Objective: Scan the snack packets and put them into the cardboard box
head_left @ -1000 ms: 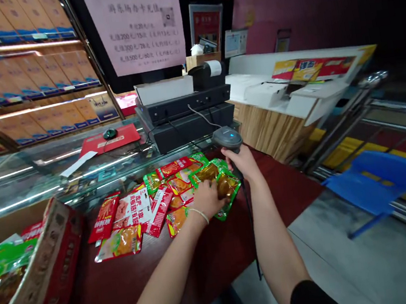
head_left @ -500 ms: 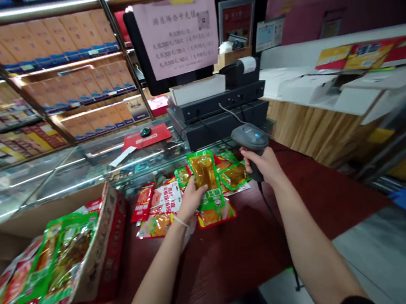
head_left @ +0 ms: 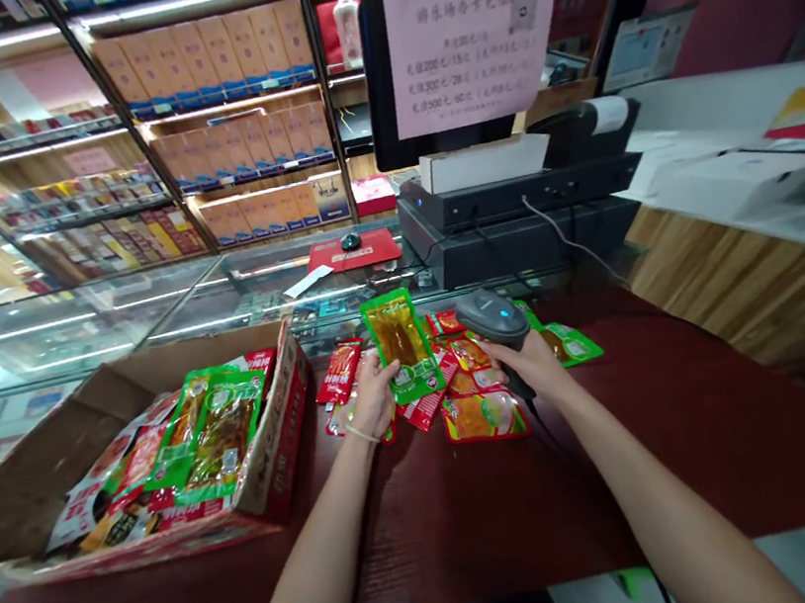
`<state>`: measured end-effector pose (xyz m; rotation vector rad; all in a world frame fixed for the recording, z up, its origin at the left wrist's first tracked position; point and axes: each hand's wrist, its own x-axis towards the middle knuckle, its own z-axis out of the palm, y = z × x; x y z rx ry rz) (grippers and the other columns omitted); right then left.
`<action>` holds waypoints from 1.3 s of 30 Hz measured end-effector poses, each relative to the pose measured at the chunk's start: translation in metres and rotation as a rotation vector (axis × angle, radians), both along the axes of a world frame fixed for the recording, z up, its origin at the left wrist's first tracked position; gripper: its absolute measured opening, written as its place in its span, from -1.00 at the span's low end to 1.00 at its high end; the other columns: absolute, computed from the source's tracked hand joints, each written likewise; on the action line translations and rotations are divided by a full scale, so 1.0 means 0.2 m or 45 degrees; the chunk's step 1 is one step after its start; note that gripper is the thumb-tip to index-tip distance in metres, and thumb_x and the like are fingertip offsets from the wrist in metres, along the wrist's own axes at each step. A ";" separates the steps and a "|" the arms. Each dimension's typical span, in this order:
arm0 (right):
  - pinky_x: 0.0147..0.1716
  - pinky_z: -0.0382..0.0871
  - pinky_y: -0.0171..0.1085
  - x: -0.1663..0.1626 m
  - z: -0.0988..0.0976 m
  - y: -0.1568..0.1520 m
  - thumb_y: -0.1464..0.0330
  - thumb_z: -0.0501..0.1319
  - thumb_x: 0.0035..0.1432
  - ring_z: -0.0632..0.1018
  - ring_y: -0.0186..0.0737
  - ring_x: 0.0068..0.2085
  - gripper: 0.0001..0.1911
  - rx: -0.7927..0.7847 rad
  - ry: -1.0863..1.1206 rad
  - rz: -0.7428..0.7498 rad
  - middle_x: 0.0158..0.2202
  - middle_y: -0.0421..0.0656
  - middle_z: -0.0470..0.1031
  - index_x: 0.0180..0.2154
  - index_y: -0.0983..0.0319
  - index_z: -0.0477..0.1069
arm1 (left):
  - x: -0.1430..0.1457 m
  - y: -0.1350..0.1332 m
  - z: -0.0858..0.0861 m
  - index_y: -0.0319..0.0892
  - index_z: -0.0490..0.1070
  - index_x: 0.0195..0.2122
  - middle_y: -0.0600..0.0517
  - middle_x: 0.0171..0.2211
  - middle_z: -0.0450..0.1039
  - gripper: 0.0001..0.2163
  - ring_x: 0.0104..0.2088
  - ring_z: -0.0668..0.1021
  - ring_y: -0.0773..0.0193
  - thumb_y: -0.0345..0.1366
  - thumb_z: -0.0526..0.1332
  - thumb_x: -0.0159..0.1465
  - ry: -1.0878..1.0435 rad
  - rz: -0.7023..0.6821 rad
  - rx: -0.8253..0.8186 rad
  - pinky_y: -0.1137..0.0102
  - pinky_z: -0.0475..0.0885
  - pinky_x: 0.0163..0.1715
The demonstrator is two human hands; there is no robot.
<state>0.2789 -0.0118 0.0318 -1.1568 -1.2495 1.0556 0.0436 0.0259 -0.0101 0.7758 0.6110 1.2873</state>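
Raised over the counter, a green-edged snack packet [head_left: 398, 334] with brown food showing through is gripped at its lower left by my left hand [head_left: 377, 400]. My right hand [head_left: 531, 363] is wrapped round the handle of a grey barcode scanner [head_left: 493, 317] with a blue light on top. The scanner's head points left, close to the packet. Beneath and between my hands lie several red, orange and white packets [head_left: 485, 417] on the counter. One more green packet [head_left: 573, 342] lies just right of the scanner.
An open cardboard box [head_left: 273, 444] holding several packets stands at the left of the dark red counter [head_left: 436, 536]. Behind are a glass case, a red mouse pad [head_left: 372, 249], a black cash drawer [head_left: 529, 242] and a screen bearing a pink notice [head_left: 476, 47]. The scanner's cable trails down right.
My view has turned left, showing more of the box. The green packet has been lifted off the pile and moved left relative to it. The scanner now sits lower, nearer the packets.
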 end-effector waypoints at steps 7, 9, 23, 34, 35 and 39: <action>-0.71 0.24 -0.33 -0.02 -0.04 0.01 0.06 0.40 -0.04 0.35 -0.34 -0.69 -0.64 -0.066 -0.079 0.033 -0.68 -0.25 0.36 -0.46 0.19 0.40 | -0.05 0.04 -0.02 -0.16 0.38 -0.23 0.09 -0.38 0.44 -0.81 -0.46 0.47 0.42 -0.24 0.31 0.18 -0.092 0.129 -0.215 0.50 0.40 -0.44; -0.71 0.25 -0.33 -0.02 -0.05 0.01 0.06 0.40 -0.04 0.35 -0.33 -0.69 -0.64 -0.095 -0.083 0.053 -0.68 -0.26 0.36 -0.44 0.18 0.40 | -0.08 0.03 -0.02 -0.17 0.38 -0.24 0.11 -0.48 0.32 -0.84 -0.58 0.33 0.46 -0.23 0.27 0.22 -0.163 -0.048 -0.251 0.54 0.27 -0.61; -0.73 0.24 -0.34 -0.12 -0.02 -0.05 0.07 0.41 -0.05 0.35 -0.32 -0.70 -0.60 -0.168 -0.226 0.188 -0.68 -0.31 0.35 -0.29 0.16 0.36 | -0.20 0.02 -0.14 -0.14 0.23 -0.46 0.11 -0.59 0.03 -0.73 -0.66 0.11 0.43 -0.12 0.15 0.31 -0.305 -0.617 -0.503 0.52 0.11 -0.75; -0.73 0.23 -0.36 -0.13 0.04 -0.08 0.08 0.42 -0.10 0.33 -0.36 -0.71 -0.57 -0.163 -0.215 0.223 -0.69 -0.32 0.34 -0.31 0.18 0.34 | -0.20 0.02 -0.16 -0.16 0.24 -0.41 0.07 -0.53 0.14 -0.79 -0.65 0.20 0.46 -0.19 0.12 0.33 -0.463 -0.638 -0.598 0.57 0.13 -0.76; -0.72 0.23 -0.36 -0.13 0.04 -0.08 0.07 0.41 -0.09 0.33 -0.36 -0.71 -0.58 -0.159 -0.216 0.231 -0.69 -0.32 0.34 -0.33 0.18 0.34 | -0.19 0.01 -0.14 -0.17 0.24 -0.41 0.07 -0.52 0.16 -0.80 -0.65 0.21 0.47 -0.22 0.12 0.33 -0.497 -0.637 -0.608 0.58 0.13 -0.76; -0.69 0.26 -0.34 -0.11 0.01 -0.07 0.03 0.37 -0.03 0.34 -0.35 -0.69 -0.58 -0.122 -0.215 0.284 -0.69 -0.29 0.32 -0.46 0.18 0.30 | -0.15 -0.03 -0.05 -0.20 0.27 -0.36 0.04 -0.46 0.27 -0.90 -0.59 0.33 0.48 -0.35 0.16 0.29 -0.576 -0.497 -0.530 0.63 0.23 -0.71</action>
